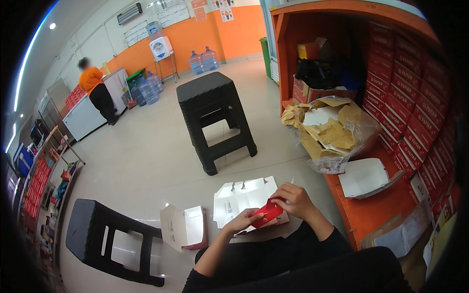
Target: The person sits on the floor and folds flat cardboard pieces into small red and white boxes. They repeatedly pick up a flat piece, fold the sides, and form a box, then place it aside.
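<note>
Head view: the left hand (239, 222) and right hand (296, 200) pinch the red cardboard (267, 215), which uneven pressure could crease.

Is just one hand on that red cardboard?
No, the left hand and the right hand both hold the red cardboard.
</note>
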### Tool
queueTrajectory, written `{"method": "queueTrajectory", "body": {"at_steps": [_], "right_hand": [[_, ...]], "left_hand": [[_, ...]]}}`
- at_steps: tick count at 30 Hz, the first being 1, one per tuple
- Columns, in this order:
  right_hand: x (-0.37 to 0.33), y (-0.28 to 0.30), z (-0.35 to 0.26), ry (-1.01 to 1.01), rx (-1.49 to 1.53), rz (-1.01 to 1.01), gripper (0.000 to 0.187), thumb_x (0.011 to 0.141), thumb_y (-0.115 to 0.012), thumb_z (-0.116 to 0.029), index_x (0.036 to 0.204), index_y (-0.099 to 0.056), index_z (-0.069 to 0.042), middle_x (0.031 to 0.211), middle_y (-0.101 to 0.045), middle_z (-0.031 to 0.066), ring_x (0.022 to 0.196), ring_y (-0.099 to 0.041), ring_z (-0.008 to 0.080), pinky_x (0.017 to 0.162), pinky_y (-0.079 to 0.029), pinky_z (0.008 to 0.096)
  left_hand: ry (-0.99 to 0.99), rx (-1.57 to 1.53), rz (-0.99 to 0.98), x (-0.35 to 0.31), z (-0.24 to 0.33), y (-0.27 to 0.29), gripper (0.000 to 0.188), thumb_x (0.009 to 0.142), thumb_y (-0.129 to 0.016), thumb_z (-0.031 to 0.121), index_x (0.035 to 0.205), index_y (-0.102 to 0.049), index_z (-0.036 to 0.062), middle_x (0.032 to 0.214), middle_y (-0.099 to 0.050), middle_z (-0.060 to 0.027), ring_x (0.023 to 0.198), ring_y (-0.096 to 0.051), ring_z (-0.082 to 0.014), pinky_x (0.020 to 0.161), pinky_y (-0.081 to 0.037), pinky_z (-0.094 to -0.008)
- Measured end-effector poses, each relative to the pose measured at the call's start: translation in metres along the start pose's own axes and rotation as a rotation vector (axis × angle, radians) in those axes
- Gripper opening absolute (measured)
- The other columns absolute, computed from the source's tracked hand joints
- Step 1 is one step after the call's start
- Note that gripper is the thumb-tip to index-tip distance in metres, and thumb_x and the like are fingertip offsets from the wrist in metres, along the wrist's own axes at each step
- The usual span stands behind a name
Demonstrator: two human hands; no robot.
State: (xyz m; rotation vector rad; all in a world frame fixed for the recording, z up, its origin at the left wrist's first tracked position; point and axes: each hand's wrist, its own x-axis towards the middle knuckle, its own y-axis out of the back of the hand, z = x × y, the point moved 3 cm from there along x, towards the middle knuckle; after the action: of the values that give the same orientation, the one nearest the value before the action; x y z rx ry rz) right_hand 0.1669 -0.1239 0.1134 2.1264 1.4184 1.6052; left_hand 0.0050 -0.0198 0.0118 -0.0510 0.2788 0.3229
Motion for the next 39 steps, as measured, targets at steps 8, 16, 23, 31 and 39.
{"method": "queueTrajectory", "body": {"at_steps": [8, 16, 23, 31, 39], "right_hand": [[0.008, 0.014, -0.034, 0.229, -0.121, -0.146, 0.006, 0.071, -0.065, -0.009, 0.077, -0.064, -0.006, 0.070, -0.055, 0.0040, 0.066, -0.057, 0.0197, 0.056, -0.047, 0.0308], [0.011, 0.013, -0.040, 0.273, -0.109, -0.200, 0.013, 0.069, -0.066, -0.007, 0.082, -0.067, -0.010, 0.082, -0.057, 0.0030, 0.070, -0.057, 0.0177, 0.059, -0.047, 0.0298], [-0.033, -0.011, -0.092, -0.116, 0.373, 0.021, 0.018, 0.082, -0.062, -0.018, 0.094, -0.063, -0.005, 0.093, -0.056, 0.0096, 0.076, -0.057, 0.0218, 0.071, -0.046, 0.0296], [-0.099, -0.113, -0.143, -0.952, 1.844, 0.272, 0.033, 0.093, -0.046, -0.032, 0.105, -0.054, -0.002, 0.087, -0.057, 0.0087, 0.069, -0.057, 0.0175, 0.062, -0.047, 0.0294], [-0.031, -0.081, -0.065, -0.752, 1.229, 0.913, 0.003, 0.087, -0.054, -0.004, 0.090, -0.054, -0.004, 0.077, -0.057, 0.0063, 0.062, -0.057, 0.0147, 0.053, -0.047, 0.0283]], "left_hand": [[-0.082, 0.016, -0.099, -0.014, 0.029, -0.013, 0.021, 0.089, -0.059, 0.025, 0.090, -0.057, 0.0033, 0.073, -0.057, 0.0022, 0.066, -0.048, -0.0048, 0.061, -0.041, -0.0208], [-0.256, 0.071, 0.080, -0.018, 0.066, -0.024, 0.029, 0.086, -0.063, 0.018, 0.107, -0.048, 0.0064, 0.071, -0.057, 0.0009, 0.065, -0.052, -0.0053, 0.058, -0.040, -0.0180], [-0.316, -0.800, 0.313, -0.014, 0.059, -0.005, 0.065, 0.093, -0.021, 0.058, 0.122, -0.044, 0.0052, 0.113, -0.055, -0.0054, 0.100, -0.056, -0.0148, 0.084, -0.048, -0.0292], [-0.739, -0.902, 0.574, -0.019, 0.063, -0.011, 0.044, 0.098, -0.030, 0.038, 0.122, -0.044, 0.0036, 0.112, -0.055, -0.0081, 0.100, -0.056, -0.0167, 0.086, -0.047, -0.0300], [-0.953, -0.249, 1.106, -0.077, 0.058, -0.006, 0.019, 0.090, -0.051, 0.003, 0.107, -0.053, -0.0038, 0.093, -0.061, -0.0087, 0.085, -0.059, -0.0138, 0.074, -0.047, -0.0256]]}}
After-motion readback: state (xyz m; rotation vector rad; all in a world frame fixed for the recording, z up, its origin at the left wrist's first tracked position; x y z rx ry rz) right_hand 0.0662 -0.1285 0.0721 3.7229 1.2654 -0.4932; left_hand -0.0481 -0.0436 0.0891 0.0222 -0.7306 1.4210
